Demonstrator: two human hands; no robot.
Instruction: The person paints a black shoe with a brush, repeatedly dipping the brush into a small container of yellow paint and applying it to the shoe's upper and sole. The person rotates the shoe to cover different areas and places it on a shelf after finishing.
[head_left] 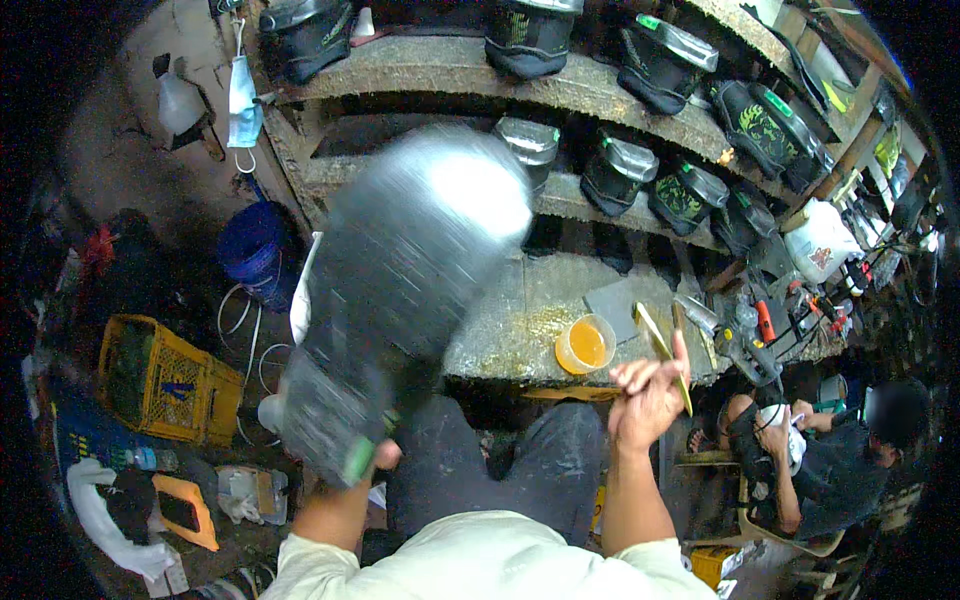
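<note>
A large dark shoe, apparently an upper stretched on a last, fills the middle left and is smeared by motion. Its rounded end shines grey-white, and a green patch marks its lower end. My left hand grips that lower end; only a thumb shows, the other fingers hidden behind the shoe. Over the bench edge, my right hand is closed around a slim yellowish stick that looks like a brush, with one finger pointing up. Close beyond it stands a clear plastic cup of orange liquid.
Tiered shelves hold several dark shoes on lasts. Tools, including a heat gun, crowd the right bench. A blue bucket and yellow crate stand at left. A co-worker sits at lower right, holding something white.
</note>
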